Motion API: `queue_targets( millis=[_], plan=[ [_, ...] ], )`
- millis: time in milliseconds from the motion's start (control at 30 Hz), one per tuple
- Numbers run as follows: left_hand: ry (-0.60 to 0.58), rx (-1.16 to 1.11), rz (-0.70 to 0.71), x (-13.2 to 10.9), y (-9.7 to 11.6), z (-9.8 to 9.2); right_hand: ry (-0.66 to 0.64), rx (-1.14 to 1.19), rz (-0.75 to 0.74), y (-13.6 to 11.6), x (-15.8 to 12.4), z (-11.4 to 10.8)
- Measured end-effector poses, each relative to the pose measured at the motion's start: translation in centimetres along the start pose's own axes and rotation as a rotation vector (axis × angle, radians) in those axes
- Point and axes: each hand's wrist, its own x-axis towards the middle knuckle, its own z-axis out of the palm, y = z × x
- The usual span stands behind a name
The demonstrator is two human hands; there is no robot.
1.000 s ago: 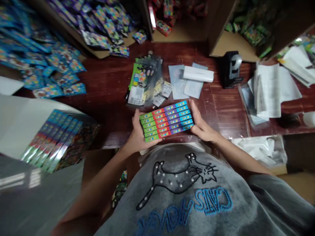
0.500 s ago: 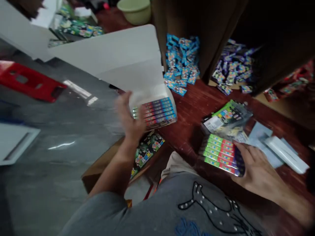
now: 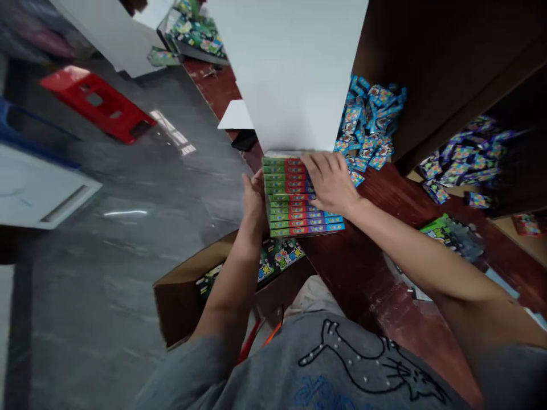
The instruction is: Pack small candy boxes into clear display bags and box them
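Against the left side of a block of slim printed strips (image 3: 293, 215), the left hand (image 3: 254, 202) stands upright, thumb raised; its other fingers are partly hidden, so I cannot tell how tightly it closes. The right hand (image 3: 331, 182) lies palm down over the block's right part, fingers close together and lightly bent, thumb apart and touching the strips. Smooth and straight-edged, the strips lie in level rows, each banded green, red, purple and blue, at the near foot of a tall, matte white flap (image 3: 299, 74). They sit at the left edge of a dark red table (image 3: 395, 185), whose glossy surface is scuffed on the near side.

Just nearer, below the block, a brown cardboard carton (image 3: 177, 302) holds dark, brightly printed packs (image 3: 284, 254). Right of the flap spill crinkled blue packets (image 3: 371, 125); farther right, past a brown cardboard wall (image 3: 448, 68), lies a heap of purple packets (image 3: 465, 154). Nearer on the right, what seem to be green-edged plastic sleeves (image 3: 444, 230) are blurred. Far left, a red plastic piece (image 3: 98, 105) with cut-out holes rests on the shiny grey floor (image 3: 141, 262).
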Motion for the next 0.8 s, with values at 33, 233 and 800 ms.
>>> queue_targets(
  millis=[33, 233, 800],
  plan=[
    [0.019, -0.030, 0.012, -0.1, -0.2, 0.0, -0.033, -0.019, -0.006, 0.2, 0.1, -0.2],
    [0.033, -0.083, 0.020, -1.1, -0.4, 1.0, -0.311, -0.010, -0.049, 1.8, 2.6, -2.0],
    [-0.268, 0.607, 0.107, -3.8, 2.1, 0.2, -0.200, 0.190, 0.015, 1.2, 0.3, 2.7]
  ],
)
